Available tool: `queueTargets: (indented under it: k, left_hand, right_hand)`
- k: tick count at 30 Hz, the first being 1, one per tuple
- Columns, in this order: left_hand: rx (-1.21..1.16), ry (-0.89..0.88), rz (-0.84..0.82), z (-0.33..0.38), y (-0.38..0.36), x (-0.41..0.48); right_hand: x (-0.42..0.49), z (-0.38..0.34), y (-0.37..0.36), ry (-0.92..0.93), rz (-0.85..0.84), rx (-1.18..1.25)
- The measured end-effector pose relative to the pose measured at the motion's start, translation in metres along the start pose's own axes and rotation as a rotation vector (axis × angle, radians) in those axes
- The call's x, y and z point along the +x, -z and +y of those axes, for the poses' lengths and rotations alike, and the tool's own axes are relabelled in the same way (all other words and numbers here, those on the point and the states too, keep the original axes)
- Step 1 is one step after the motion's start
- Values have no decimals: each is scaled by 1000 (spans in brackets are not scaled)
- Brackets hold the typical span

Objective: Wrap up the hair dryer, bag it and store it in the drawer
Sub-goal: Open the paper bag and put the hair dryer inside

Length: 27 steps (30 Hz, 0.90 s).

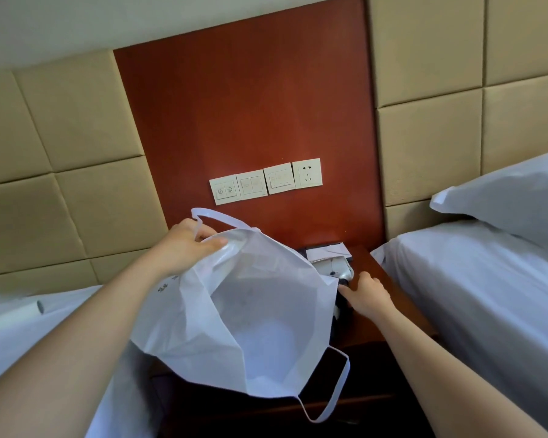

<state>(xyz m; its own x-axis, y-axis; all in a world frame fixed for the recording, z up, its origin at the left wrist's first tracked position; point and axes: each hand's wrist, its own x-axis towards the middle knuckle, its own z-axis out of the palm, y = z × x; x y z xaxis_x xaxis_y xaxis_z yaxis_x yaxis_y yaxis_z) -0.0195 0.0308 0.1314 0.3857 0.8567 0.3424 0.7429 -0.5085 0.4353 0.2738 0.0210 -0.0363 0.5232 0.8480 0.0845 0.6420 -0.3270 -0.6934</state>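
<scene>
A white fabric bag hangs open in mid-air over the dark wooden nightstand. My left hand grips its upper rim beside one handle loop. The other handle loop dangles below the bag. The hair dryer, white with dark parts, lies on the nightstand behind the bag and is mostly hidden by it. My right hand lies on the dryer's dark handle with fingers curled around it. No drawer can be made out.
White-sheeted beds flank the nightstand, the right one with a pillow. A white card on a dark holder sits at the nightstand's back. Wall switches and a socket are on the red-brown panel above.
</scene>
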Motion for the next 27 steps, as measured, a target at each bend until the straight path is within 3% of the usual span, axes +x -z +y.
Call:
queueTargets:
  k: [8, 20, 27]
  left_hand:
    - [-7, 9, 52, -17, 13, 2]
    - [96, 43, 68, -28, 23, 3]
    - [135, 47, 59, -23, 18, 6]
  right_hand:
    - [21, -9, -28, -153, -89, 280]
    - [24, -15, -35, -162, 12, 279]
    - [31, 9, -27, -247, 15, 792]
